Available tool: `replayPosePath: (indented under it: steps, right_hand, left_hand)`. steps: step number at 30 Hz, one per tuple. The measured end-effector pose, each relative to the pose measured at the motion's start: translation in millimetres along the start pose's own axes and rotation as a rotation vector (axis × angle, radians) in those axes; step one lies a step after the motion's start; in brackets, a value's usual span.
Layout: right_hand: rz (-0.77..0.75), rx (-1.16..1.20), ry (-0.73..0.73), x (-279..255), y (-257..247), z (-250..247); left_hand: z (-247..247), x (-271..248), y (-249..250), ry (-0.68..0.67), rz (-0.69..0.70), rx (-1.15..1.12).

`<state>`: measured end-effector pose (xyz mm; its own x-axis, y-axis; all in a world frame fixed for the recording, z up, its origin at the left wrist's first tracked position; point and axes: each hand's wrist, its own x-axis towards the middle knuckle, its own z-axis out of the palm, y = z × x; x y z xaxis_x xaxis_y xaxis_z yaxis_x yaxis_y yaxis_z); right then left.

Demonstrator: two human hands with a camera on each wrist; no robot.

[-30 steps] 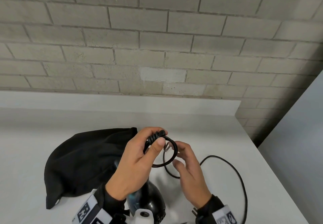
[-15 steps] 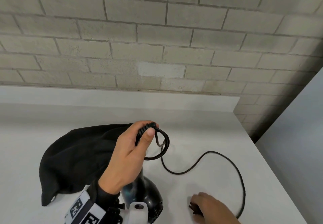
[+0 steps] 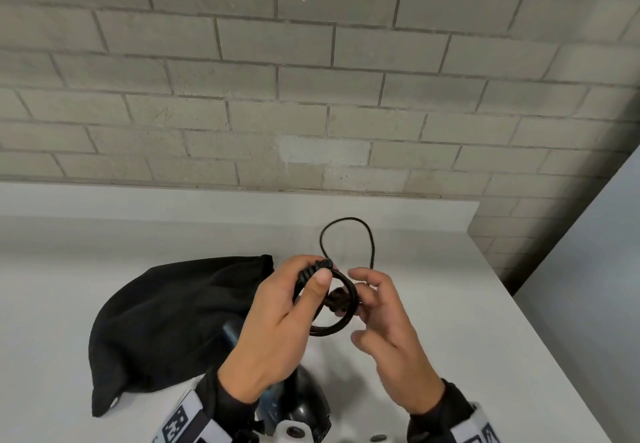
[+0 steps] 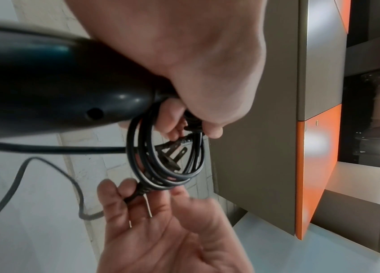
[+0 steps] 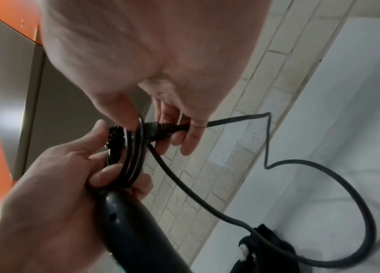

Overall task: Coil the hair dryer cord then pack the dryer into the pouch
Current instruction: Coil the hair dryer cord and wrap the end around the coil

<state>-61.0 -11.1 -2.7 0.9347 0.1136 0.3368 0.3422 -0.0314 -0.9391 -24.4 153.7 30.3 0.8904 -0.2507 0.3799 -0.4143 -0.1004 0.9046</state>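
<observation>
My left hand grips the black hair dryer by the end of its handle, held above the table. Its thumb pins a small coil of black cord against the ribbed cord collar. My right hand pinches the plug and holds it in the middle of the coil, where the prongs show through the ring. A loose loop of cord trails behind the hands over the table. To the left, the black pouch lies flat on the table.
The white table ends at a grey brick wall behind and at its right edge near a pale panel. An orange and grey cabinet shows in the left wrist view.
My right hand went down to the table near the front edge, then came back up to the coil with the plug. The loose cord now loops behind the hands instead of lying to the right.
</observation>
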Motion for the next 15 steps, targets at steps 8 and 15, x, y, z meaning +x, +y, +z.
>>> replayPosePath:
  steps: [8,15]
  right_hand:
    - [-0.183,0.009,0.322,0.5,2.6,34.3]
    - [-0.269,-0.155,0.424,-6.0,-0.8,37.3]
  left_hand:
    - [8.8,3.5,5.6,-0.003,-0.013,0.027]
    - [7.6,2.9,1.9,0.016,0.017,0.124]
